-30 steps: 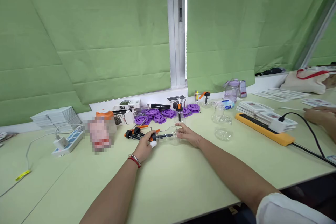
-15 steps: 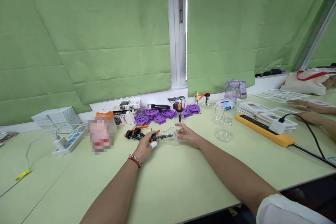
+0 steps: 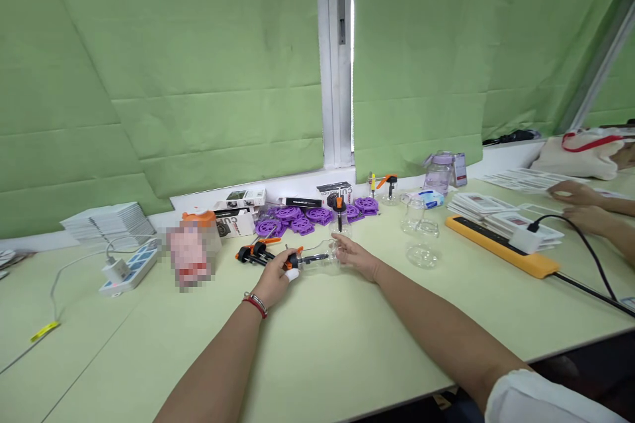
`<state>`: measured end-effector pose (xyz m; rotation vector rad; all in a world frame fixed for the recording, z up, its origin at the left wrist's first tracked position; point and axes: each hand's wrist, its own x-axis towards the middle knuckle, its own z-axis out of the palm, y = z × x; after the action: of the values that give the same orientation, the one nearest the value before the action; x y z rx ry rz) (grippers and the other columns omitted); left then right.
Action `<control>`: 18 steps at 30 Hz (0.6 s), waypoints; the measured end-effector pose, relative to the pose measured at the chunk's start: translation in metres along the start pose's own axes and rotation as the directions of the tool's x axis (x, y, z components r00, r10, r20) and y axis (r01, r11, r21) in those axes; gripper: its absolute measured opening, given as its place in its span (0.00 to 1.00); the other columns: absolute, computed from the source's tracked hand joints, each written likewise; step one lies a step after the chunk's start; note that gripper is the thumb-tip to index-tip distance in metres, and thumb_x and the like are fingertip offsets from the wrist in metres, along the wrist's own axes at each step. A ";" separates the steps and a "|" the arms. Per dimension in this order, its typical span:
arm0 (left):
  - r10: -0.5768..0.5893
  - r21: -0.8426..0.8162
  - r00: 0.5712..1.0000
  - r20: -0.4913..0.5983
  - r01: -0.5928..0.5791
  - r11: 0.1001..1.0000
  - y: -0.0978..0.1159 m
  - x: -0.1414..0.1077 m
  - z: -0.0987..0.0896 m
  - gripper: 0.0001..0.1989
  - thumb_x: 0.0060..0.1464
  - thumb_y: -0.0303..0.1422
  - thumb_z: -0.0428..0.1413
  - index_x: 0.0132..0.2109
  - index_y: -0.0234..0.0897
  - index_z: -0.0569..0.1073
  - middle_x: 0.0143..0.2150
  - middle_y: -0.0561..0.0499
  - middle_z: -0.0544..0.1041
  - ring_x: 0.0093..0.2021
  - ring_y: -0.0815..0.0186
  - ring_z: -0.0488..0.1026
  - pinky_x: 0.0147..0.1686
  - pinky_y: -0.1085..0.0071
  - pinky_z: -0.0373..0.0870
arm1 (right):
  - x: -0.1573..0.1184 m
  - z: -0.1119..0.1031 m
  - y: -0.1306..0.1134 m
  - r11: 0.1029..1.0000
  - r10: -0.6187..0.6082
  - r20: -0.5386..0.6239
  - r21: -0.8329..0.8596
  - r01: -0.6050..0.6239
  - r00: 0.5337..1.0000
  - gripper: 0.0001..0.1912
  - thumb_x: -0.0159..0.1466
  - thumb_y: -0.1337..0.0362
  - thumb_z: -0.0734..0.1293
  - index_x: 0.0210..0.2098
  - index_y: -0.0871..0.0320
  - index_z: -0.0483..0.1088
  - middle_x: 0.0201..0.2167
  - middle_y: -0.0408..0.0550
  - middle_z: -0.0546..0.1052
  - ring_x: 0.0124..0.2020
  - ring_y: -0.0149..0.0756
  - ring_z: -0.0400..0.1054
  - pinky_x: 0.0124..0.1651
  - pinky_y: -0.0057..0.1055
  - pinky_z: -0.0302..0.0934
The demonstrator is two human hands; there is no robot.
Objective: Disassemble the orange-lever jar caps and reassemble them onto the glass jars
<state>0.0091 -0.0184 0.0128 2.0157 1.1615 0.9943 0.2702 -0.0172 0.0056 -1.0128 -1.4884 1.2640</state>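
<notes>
A clear glass jar (image 3: 321, 250) lies on its side between my hands, just above or on the table; I cannot tell which. It has a black rod inside and a black-and-orange crank lid. My left hand (image 3: 274, 279) is closed around the lid end, with a white wrap on one finger. At the base end, the fingers of my right hand (image 3: 358, 258) grip the glass. Several loose black lids (image 3: 251, 253) with orange cranks lie beyond my left hand. Behind the held jar stands another jar with a black-and-orange top (image 3: 338, 207).
Purple plastic parts (image 3: 297, 219) and small boxes (image 3: 235, 221) line the wall. Glass vessels (image 3: 421, 255) stand right of my hands, near a yellow power strip (image 3: 501, 246) and card stacks (image 3: 479, 203). A white power strip (image 3: 131, 269) lies left. Another person's hands (image 3: 585, 218) are far right.
My hands and the held jar stay almost in place. At the far right, the other person's hands have shifted slightly over the cards.
</notes>
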 end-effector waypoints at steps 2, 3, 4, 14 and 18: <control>0.003 0.010 1.000 -0.007 -0.003 1.000 -0.002 0.000 0.000 0.25 0.48 0.34 0.56 0.55 0.35 0.68 0.51 0.42 0.72 0.52 0.57 0.68 0.55 0.59 0.60 | -0.001 -0.001 0.000 0.998 -0.041 0.072 0.057 0.037 0.997 0.41 0.48 0.51 0.73 0.58 0.50 0.58 0.50 0.50 0.65 0.43 0.35 0.61 0.47 0.36 0.57; 0.008 0.013 1.000 -0.011 -0.008 1.000 -0.002 0.000 -0.001 0.25 0.48 0.34 0.55 0.55 0.35 0.68 0.52 0.42 0.72 0.52 0.58 0.68 0.56 0.59 0.60 | -0.001 -0.002 0.000 0.997 -0.050 0.093 0.068 0.044 0.994 0.41 0.47 0.53 0.74 0.58 0.51 0.58 0.51 0.51 0.64 0.44 0.35 0.61 0.47 0.35 0.57; 0.015 0.013 1.000 -0.012 -0.014 1.000 -0.003 0.000 -0.001 0.25 0.48 0.33 0.55 0.55 0.35 0.68 0.52 0.42 0.72 0.53 0.58 0.68 0.56 0.59 0.59 | 0.000 -0.002 0.001 0.997 -0.046 0.104 0.068 0.039 0.993 0.40 0.47 0.53 0.74 0.57 0.52 0.59 0.50 0.51 0.65 0.44 0.35 0.61 0.47 0.35 0.57; 0.038 0.014 0.999 0.008 -0.038 0.999 0.002 -0.001 -0.001 0.24 0.47 0.32 0.56 0.54 0.36 0.70 0.50 0.43 0.73 0.50 0.58 0.69 0.54 0.58 0.61 | 0.005 0.000 0.005 0.995 0.020 -0.050 -0.100 -0.025 0.999 0.31 0.56 0.39 0.61 0.44 0.59 0.70 0.36 0.48 0.69 0.32 0.33 0.59 0.42 0.36 0.57; 0.035 0.021 0.999 -0.005 -0.035 0.999 0.002 -0.001 0.000 0.24 0.46 0.32 0.57 0.53 0.36 0.70 0.49 0.44 0.74 0.48 0.59 0.70 0.53 0.59 0.63 | 0.002 -0.003 0.003 0.999 -0.045 0.023 0.032 0.045 0.999 0.32 0.53 0.48 0.69 0.53 0.52 0.61 0.46 0.49 0.66 0.39 0.35 0.62 0.41 0.34 0.59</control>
<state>0.0092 -0.0199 0.0140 2.0570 1.1476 1.0091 0.2730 -0.0146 0.0033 -0.9421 -1.4971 1.2671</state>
